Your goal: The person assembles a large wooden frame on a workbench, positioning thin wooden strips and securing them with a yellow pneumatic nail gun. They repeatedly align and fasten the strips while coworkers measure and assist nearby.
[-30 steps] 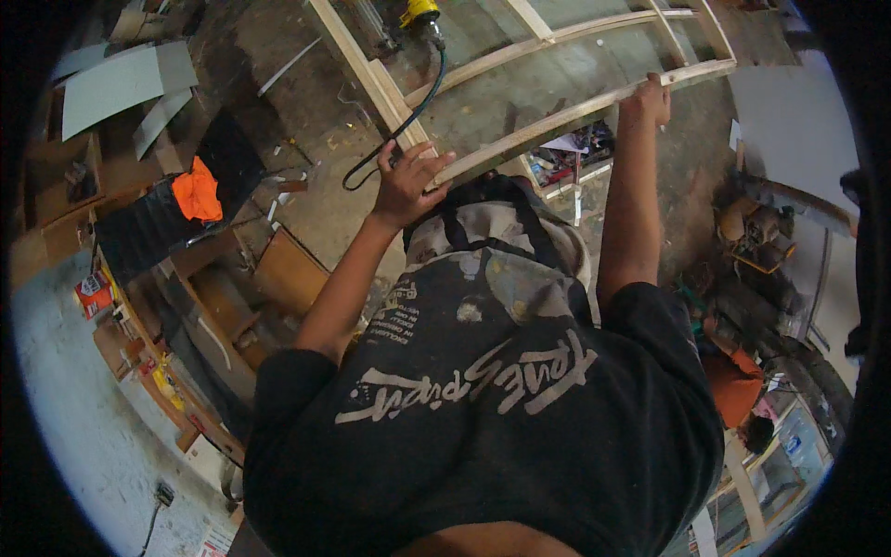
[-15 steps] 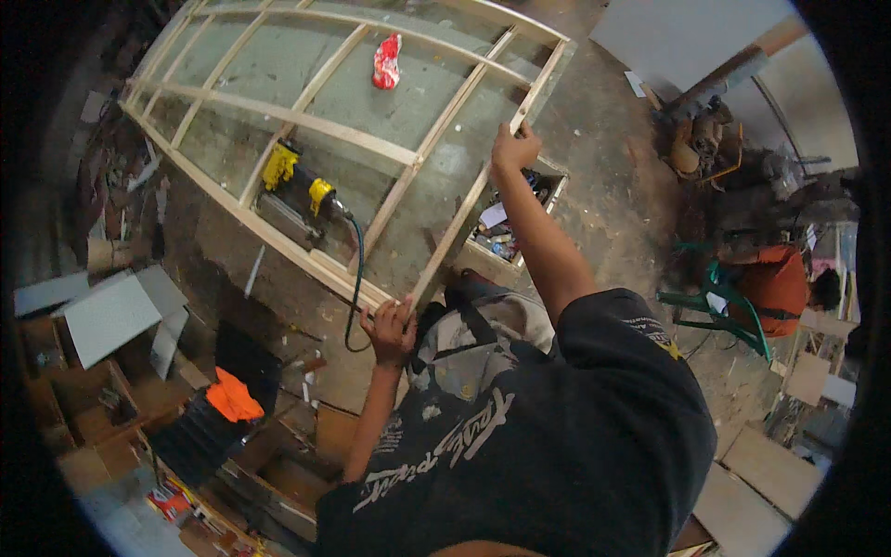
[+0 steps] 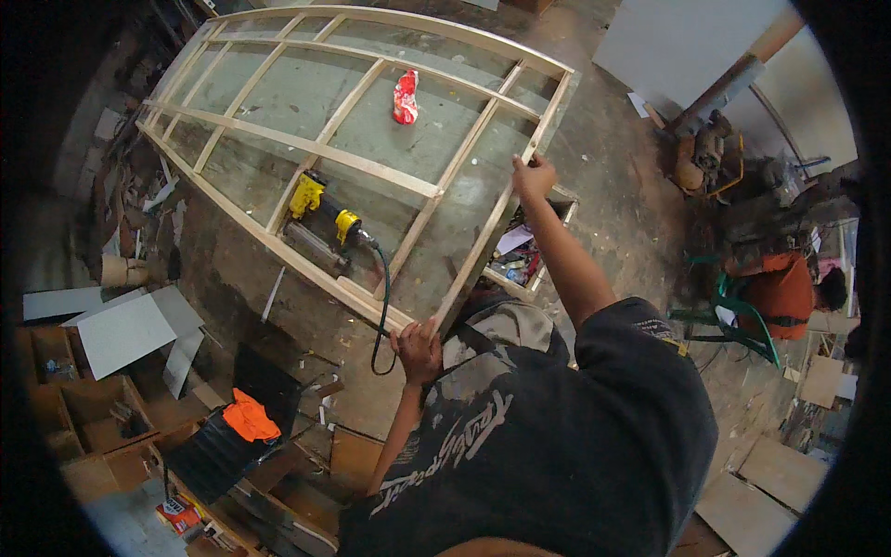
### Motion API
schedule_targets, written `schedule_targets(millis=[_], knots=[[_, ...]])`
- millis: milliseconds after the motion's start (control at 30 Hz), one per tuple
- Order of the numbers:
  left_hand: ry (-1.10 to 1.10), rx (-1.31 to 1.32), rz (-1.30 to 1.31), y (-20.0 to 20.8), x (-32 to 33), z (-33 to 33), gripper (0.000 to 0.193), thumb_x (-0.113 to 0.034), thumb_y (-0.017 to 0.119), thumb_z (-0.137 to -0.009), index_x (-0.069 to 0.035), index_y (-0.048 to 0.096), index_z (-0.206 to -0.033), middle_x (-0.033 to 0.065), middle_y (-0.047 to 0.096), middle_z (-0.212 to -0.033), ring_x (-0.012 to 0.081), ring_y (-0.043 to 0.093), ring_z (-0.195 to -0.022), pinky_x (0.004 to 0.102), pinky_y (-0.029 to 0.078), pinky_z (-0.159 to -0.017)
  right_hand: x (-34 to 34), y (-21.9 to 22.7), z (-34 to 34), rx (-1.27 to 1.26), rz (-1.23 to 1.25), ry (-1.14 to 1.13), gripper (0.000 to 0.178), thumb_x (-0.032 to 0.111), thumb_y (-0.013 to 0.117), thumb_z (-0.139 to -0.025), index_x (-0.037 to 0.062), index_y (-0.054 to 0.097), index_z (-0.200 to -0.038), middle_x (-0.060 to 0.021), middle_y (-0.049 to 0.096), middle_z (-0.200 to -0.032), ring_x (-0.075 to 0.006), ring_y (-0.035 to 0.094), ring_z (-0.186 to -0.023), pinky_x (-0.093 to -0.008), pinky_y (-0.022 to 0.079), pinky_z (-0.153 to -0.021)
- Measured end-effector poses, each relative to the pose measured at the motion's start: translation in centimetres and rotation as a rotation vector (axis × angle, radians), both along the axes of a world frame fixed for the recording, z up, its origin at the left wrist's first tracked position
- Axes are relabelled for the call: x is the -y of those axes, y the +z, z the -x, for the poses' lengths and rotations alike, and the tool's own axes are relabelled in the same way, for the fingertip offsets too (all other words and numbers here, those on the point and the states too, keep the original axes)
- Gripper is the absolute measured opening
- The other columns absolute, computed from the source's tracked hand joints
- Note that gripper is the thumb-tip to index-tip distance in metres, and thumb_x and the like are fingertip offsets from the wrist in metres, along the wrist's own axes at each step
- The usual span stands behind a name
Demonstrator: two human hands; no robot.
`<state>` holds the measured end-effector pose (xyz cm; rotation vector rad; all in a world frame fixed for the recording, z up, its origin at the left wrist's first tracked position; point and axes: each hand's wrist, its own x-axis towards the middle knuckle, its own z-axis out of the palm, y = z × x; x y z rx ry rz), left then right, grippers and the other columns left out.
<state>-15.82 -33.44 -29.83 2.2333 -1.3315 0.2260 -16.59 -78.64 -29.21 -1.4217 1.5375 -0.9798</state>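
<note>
A large frame of pale wooden strips, divided by several crossbars, stretches away in front of me on a grey-green surface. My left hand has its fingers wrapped over the frame's near left corner. Farther right along the same near rail, my right hand grips the wood between thumb and fingers. Inside the frame, by its left long rail, lies a yellow-and-black nail gun. A dark air hose runs from it over the rail beside my left hand. A crumpled red-and-white wrapper lies farther back between the crossbars.
Beneath my right forearm stands an open box of small items. A black chair with an orange cloth is at the lower left, near pale boards. At the right are a green chair and a compressor.
The view has shifted, so the frame and the things around it sit slightly lower and farther right in the picture. Both hands keep their hold on the near rail.
</note>
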Motion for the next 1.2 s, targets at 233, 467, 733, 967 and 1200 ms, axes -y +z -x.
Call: schedule_targets(millis=[233, 467, 733, 967, 1200], knots=[[0.082, -0.085, -0.202, 1.7, -1.1, 0.8, 0.051, -0.024, 0.069, -0.089, -0.018, 0.051, -0.136, 0.0036, 0.056, -0.133, 0.0262, 0.042, -0.134, 0.0549, 0.012, -0.115, 7.1, -0.7, 1.4, -0.158, 0.19, 0.028, 0.091, 0.044, 0.077, -0.074, -0.0089, 0.039, -0.137, -0.0331, 0.041, -0.138, -0.0467, 0.037, -0.131, -0.0512, 0.032, -0.11], [0.075, -0.109, -0.441, 4.5, -1.2, 1.1, 0.057, -0.017, 0.07, -0.083, -0.011, 0.049, -0.136, 0.0062, 0.051, -0.133, 0.0292, 0.033, -0.138, 0.0548, 0.016, -0.114, 28.3, 1.9, 0.7, -0.457, 0.378, 0.341, 0.087, 0.042, 0.074, -0.08, -0.007, 0.037, -0.142, -0.0327, 0.042, -0.139, -0.0467, 0.044, -0.129, -0.0502, 0.04, -0.105], [0.014, -0.007, -0.365, 3.2, -0.7, 0.7, 0.051, -0.01, 0.068, -0.078, -0.008, 0.049, -0.124, 0.0118, 0.047, -0.12, 0.0329, 0.033, -0.128, 0.0535, 0.025, -0.108, 32.6, 2.3, -1.1, -0.777, 0.289, 0.572, 0.078, 0.028, 0.076, -0.076, -0.0059, 0.042, -0.138, -0.0292, 0.049, -0.133, -0.0436, 0.049, -0.124, -0.0441, 0.041, -0.107], [-0.01, -0.056, -0.346, 3.4, -0.8, 0.3, 0.051, -0.015, 0.069, -0.078, -0.009, 0.049, -0.124, 0.0111, 0.048, -0.12, 0.0325, 0.035, -0.126, 0.0531, 0.025, -0.105, 31.3, 3.0, -0.6, -0.747, 0.425, 0.585, 0.07, 0.018, 0.072, -0.072, -0.0036, 0.048, -0.133, -0.027, 0.05, -0.13, -0.0418, 0.049, -0.123, -0.0437, 0.043, -0.105], [-0.009, -0.031, -0.365, 3.2, -1.1, 0.4, 0.055, -0.019, 0.071, -0.079, -0.011, 0.049, -0.129, 0.0098, 0.047, -0.123, 0.0311, 0.037, -0.126, 0.052, 0.026, -0.104, 31.8, 1.9, -0.9, -0.693, 0.396, 0.542, 0.073, 0.021, 0.072, -0.07, -0.0037, 0.047, -0.135, -0.0263, 0.047, -0.135, -0.0396, 0.043, -0.129, -0.0434, 0.041, -0.107]])
